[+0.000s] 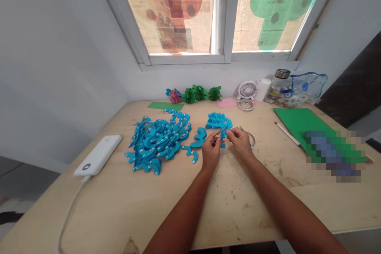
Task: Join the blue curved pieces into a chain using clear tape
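A small curved blue paper piece point(223, 143) is held upright between my two hands over the middle of the table. My left hand point(212, 151) pinches it from the left with bent fingers. From the right, the thumb and fingertips of my right hand point(239, 139) close on its upper part. Just beyond my fingers stands a row of folded blue paper pieces point(218, 120). A few loose blue arcs point(199, 138) lie left of my left hand. Farther left is a large heap of blue paper arcs point(160, 139), many with small white squares on them.
At left lies a white power bank point(98, 154) with a cable. Along the wall are green paper figures point(189, 95), a small fan point(247, 89), a tape roll point(245, 105) and a glass bottle point(273, 89). A white pen point(287, 133) lies beside green sheets point(293, 117) at right.
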The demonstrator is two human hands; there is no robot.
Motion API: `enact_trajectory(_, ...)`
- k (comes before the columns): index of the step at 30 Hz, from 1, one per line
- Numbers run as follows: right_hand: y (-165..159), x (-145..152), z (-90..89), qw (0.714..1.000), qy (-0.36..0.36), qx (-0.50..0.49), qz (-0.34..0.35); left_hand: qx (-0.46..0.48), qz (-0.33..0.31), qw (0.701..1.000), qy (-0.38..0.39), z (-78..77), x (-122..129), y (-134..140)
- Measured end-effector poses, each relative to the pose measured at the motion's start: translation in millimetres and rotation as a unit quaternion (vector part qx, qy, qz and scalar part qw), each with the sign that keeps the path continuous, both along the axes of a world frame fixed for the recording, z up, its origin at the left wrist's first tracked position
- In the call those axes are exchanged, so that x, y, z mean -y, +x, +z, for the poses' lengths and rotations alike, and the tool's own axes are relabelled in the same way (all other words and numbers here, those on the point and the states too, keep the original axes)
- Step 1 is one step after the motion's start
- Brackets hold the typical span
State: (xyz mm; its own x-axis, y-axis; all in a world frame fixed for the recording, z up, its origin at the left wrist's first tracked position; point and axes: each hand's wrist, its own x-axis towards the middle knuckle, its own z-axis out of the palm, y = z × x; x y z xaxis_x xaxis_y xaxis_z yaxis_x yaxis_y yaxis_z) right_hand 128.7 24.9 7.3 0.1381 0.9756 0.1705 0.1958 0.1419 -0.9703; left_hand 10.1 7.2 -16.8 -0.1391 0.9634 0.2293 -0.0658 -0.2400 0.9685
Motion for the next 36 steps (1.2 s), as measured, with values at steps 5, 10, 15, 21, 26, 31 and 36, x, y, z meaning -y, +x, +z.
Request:
enact_trajectory(5, 2.0, -0.6, 0.1, 1.0, 0.003, 0.012, -0.001, 0.039, 0.042, 0.998, -0.015, 0.4, -0.2, -0.1)
enact_trajectory(10, 5.2, -0.3, 3.5, 0.999, 0.006, 0.007, 0.034, 0.098, 0.009, 0.993, -0.057, 4.9, -3.1, -0.8)
enact_trajectory(15, 5.7, 1.8, 6.9, 0.996, 0.008, -0.017, 0.086, 0.097, -0.061, 0.991, -0.067, 8.2, -3.7, -0.2)
enact_trajectory(21, 7.4, 4.2, 12.6, 0.993, 0.007, -0.029, 0.11, 0.101, -0.084, 0.988, -0.083, 11.3, -2.9, -1.5)
enact_trajectory(26, 10.8, 3.6, 13.8, 0.995, 0.007, -0.017, 0.099, 0.067, -0.073, 0.992, -0.081, 13.7, -5.0, -7.5)
enact_trajectory(31, 15.4, 1.4, 13.7, 0.994, 0.034, 0.046, 0.088, 0.033, -0.051, 0.996, -0.073, 13.1, -6.1, -9.4)
enact_trajectory(36, 40.7, -3.4, 18.4, 0.968, 0.023, 0.212, -0.129, 0.069, -0.011, 0.993, -0.093, 8.0, -5.9, -7.6)
